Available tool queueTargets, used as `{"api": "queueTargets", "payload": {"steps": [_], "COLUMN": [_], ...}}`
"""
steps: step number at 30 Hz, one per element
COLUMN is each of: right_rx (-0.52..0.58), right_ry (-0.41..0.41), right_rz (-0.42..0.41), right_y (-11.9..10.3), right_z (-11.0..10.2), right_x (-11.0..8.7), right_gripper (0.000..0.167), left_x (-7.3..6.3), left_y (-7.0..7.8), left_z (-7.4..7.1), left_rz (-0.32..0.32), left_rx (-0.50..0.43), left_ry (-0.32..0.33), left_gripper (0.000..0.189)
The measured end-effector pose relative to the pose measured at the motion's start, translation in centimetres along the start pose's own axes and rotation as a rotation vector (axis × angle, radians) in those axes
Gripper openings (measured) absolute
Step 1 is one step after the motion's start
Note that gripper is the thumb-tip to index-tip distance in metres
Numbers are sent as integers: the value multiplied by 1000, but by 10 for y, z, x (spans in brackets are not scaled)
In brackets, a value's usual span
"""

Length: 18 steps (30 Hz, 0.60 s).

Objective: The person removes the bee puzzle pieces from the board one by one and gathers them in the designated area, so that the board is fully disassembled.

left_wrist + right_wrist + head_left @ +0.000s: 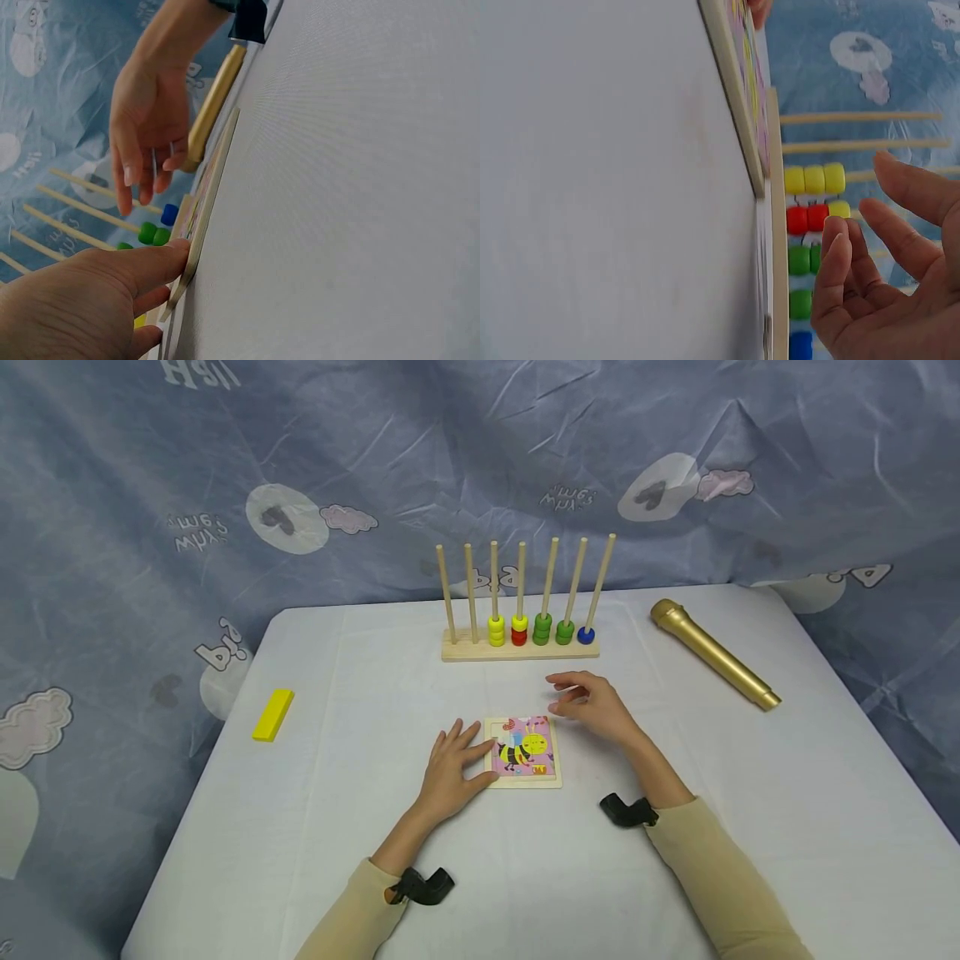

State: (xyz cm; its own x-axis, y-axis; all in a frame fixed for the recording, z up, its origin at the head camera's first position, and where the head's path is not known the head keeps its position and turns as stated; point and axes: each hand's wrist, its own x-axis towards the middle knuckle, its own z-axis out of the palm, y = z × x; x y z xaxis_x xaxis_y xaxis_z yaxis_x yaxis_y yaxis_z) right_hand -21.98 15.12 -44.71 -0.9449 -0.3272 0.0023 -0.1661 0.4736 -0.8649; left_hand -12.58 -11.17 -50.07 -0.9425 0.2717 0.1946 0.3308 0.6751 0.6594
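Note:
A small square wooden puzzle [528, 747] with a bee picture on pink lies flat on the table; a pale strip shows along its upper left. My left hand [450, 772] is at the puzzle's left side, fingers spread, with the thumb and index finger touching its left edge. In the left wrist view, the left thumb [161, 264] rests on the frame's rim. My right hand [596, 706] hovers just beyond the puzzle's upper right corner, fingers loosely bent. Nothing is between the right fingers [907, 232] in the right wrist view.
Behind the puzzle stands a wooden peg rack [521, 650] with upright pegs and yellow, red, green and blue beads. A gold microphone-shaped object [716, 653] lies at the right, and a yellow block [273, 715] at the left. A grey-blue printed cloth [450, 460] hangs behind the white table [360, 693].

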Motion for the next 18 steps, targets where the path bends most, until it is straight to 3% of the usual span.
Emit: {"api": "queueTargets", "payload": {"steps": [8,18], "right_rx": [19,-55], "right_ry": [-35,-48], "right_rz": [-51,-52], "right_y": [-9,-11], "right_z": [27,41], "right_x": [-1,-6], "right_gripper": [46,44], "left_x": [1,1], "left_y": [-1,0], "left_z": [0,-1], "left_rz": [-3,-4], "left_rx": [6,2], "left_ry": [-9,-23], "left_gripper": [50,50]}}
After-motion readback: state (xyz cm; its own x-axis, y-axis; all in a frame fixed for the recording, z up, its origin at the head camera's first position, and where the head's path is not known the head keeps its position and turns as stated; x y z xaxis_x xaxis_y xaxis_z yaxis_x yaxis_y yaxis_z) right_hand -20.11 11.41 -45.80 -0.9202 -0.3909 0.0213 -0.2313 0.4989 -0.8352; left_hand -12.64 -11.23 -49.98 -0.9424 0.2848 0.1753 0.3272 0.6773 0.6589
